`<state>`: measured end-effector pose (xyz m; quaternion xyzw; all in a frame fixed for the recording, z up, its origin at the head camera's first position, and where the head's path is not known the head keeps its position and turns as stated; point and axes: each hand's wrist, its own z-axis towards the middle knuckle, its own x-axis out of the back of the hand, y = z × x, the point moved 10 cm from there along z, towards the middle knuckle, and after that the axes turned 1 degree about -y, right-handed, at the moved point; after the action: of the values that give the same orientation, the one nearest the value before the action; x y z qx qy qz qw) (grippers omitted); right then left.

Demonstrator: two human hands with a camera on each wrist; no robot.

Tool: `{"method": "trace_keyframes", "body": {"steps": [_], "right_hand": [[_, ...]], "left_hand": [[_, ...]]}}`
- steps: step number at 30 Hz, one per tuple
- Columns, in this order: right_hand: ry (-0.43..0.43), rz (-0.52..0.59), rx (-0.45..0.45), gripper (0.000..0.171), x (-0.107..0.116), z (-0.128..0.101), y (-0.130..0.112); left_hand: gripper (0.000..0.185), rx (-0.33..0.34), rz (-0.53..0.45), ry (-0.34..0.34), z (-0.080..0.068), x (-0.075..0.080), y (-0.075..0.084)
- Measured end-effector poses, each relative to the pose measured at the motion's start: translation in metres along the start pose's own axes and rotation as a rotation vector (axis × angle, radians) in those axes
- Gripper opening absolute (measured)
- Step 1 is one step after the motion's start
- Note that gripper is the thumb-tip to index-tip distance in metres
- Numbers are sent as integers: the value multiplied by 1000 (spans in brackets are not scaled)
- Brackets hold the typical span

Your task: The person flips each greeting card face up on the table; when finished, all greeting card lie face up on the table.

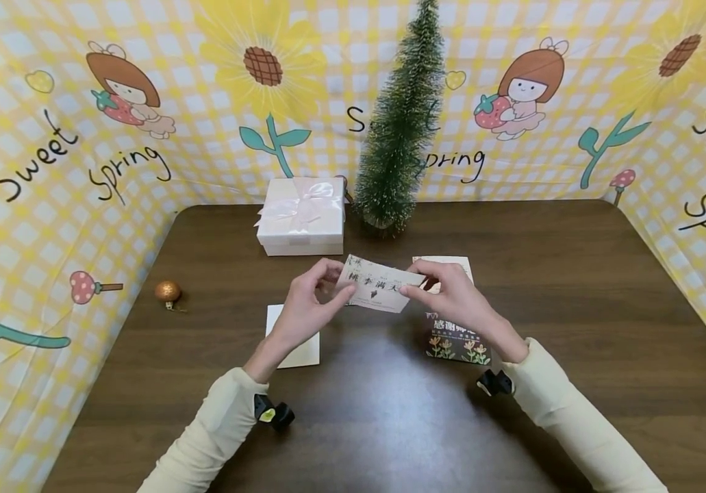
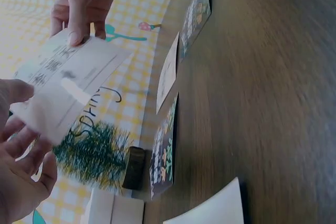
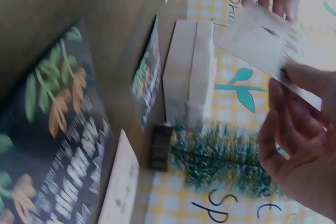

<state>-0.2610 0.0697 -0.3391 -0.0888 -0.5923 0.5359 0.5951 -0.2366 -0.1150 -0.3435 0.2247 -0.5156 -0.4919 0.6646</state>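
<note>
Both hands hold one pale card point(image 1: 379, 283) printed with dark characters, lifted a little above the brown table point(image 1: 574, 287). My left hand point(image 1: 307, 308) pinches its left end, and my right hand point(image 1: 451, 294) pinches its right end. The left wrist view shows the same card point(image 2: 65, 85) between thumb and fingers, and it appears again as the card point(image 3: 262, 40) in the right wrist view. Under my right hand lies a dark card with orange flowers point(image 1: 456, 342); a cream card point(image 1: 446, 263) lies just beyond it. A plain white card point(image 1: 296, 342) rests under my left wrist.
A white gift box with a ribbon bow point(image 1: 302, 216) stands at the back centre beside a small green bottle-brush tree point(image 1: 398, 130). A gold bauble point(image 1: 168, 292) sits near the table's left edge. Yellow checked cloth walls point(image 1: 51, 171) enclose three sides.
</note>
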Motion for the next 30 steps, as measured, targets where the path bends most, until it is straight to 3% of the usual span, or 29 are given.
{"method": "trace_keyframes", "body": {"steps": [5,9,15,20,30], "right_hand": [[-32,-26,20,10,1,3,-4],[26,68,-61,25,2,3,5],[6,151,-123,22,-12,1,13],[-28,102,-123,29,-22,-3,15],[-204,-56,-280,29,-58,-27,43]], "left_hand": [[6,-10,12,-45,-4,-2,-2],[6,31,-65,-2,-6,3,-4],[10,91,-132,35,-10,6,-13],[9,144,2,20,-20,3,-24],[27,322,344,-126,-47,-24,-55]]}}
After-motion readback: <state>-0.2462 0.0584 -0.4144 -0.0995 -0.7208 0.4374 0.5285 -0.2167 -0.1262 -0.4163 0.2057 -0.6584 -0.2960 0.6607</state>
